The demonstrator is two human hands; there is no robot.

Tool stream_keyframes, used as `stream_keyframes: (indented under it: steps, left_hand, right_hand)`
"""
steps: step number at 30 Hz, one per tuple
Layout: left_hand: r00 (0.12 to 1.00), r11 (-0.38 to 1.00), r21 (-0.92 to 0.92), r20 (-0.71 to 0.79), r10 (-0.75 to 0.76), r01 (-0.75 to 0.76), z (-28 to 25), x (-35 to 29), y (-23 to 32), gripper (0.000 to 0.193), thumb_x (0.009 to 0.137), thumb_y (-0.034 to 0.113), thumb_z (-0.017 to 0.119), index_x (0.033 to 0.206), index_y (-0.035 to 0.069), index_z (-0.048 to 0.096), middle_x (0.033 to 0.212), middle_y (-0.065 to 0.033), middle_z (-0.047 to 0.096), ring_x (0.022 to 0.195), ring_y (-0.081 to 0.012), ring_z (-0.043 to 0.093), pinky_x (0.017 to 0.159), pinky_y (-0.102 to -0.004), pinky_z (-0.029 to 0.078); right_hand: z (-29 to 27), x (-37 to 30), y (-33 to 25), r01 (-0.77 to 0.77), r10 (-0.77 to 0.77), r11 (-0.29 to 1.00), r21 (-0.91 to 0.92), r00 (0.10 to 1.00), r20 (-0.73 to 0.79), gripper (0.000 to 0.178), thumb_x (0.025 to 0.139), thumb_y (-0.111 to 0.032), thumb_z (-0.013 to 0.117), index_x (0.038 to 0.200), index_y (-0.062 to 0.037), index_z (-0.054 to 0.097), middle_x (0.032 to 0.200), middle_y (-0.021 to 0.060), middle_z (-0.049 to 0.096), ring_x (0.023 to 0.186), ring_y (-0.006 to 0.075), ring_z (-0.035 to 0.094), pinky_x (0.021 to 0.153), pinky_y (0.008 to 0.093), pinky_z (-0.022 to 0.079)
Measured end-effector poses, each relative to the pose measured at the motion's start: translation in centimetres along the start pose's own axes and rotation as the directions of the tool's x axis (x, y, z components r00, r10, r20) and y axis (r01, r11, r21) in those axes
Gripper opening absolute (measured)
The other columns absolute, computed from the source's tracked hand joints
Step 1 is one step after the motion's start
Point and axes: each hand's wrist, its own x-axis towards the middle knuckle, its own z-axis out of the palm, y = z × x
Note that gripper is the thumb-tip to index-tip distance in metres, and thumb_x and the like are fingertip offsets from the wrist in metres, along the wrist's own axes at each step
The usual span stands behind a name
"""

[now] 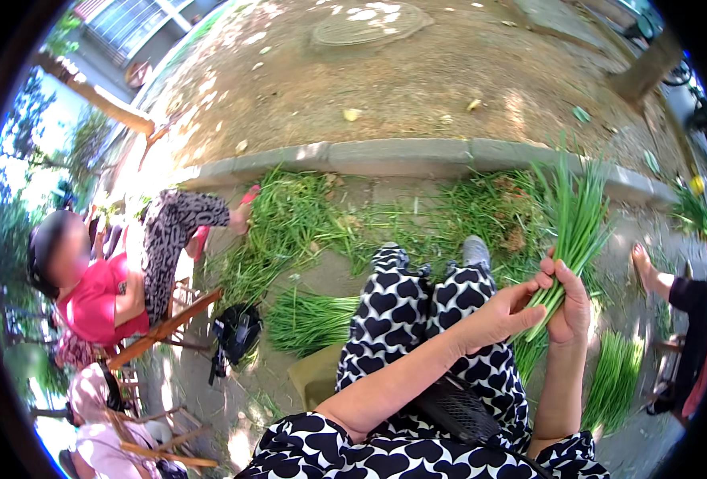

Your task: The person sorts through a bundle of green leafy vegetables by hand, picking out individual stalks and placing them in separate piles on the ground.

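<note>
Head view: right of centre, we hold a bunch of green stalks [574, 227], the grip of our right hand [570, 307] closed around it; our left hand [501, 319] meets its lower end, closure unclear. Loose greens [297, 209] lie beyond.

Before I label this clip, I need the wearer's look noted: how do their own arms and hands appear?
The left hand and right hand are bare, with no gloves or wristbands showing. Black-and-white sleeves, the left and right, patterned with hearts, leave the forearms uncovered.
</note>
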Motion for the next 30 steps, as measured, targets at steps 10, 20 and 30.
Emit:
stream_keyframes:
  steps: [10, 20, 30]
  left_hand:
    - [0.979, 0.995, 0.087, -0.201, -0.021, 0.039, -8.1, -14.1, 7.2, 0.047, 0.083, 0.021, 0.068, 0.119, -0.002, 0.047, 0.108, -0.0066, 0.058, 0.098, -0.0135, 0.055, 0.087, -0.0288, 0.045]
    - [0.678, 0.957, 0.021, -0.701, 0.221, -0.29, -11.1, -23.7, 7.9, 0.055, 0.081, 0.019, 0.07, 0.124, 0.0, 0.042, 0.109, -0.0098, 0.06, 0.098, -0.021, 0.061, 0.084, -0.0341, 0.05]
    - [0.557, 0.858, -0.232, -0.827, 0.074, -0.459, -12.6, -24.4, -0.4, 0.016, 0.085, 0.012, 0.061, 0.096, 0.001, 0.057, 0.084, -0.0078, 0.062, 0.073, -0.0177, 0.061, 0.065, -0.029, 0.051]
  right_hand:
    - [16.2, 2.5, 11.4, -0.083, 0.327, 0.713, -0.696, 0.918, 0.226, 0.026, 0.078, -0.008, 0.067, 0.101, 0.0, 0.057, 0.082, 0.0031, 0.06, 0.073, 0.0101, 0.058, 0.065, 0.0237, 0.047]
    - [21.3, 3.8, 24.2, -0.134, 0.699, 0.5, -0.856, 0.646, 0.307, 0.015, 0.078, -0.014, 0.065, 0.084, -0.0004, 0.061, 0.071, 0.0007, 0.057, 0.064, 0.009, 0.052, 0.056, 0.0244, 0.042]
    - [16.4, 4.1, 28.8, -0.282, 0.88, 0.198, -0.939, 0.474, 0.043, 0.029, 0.081, -0.031, 0.067, 0.081, -0.0016, 0.062, 0.067, 0.0018, 0.057, 0.059, 0.0099, 0.052, 0.055, 0.0248, 0.043]
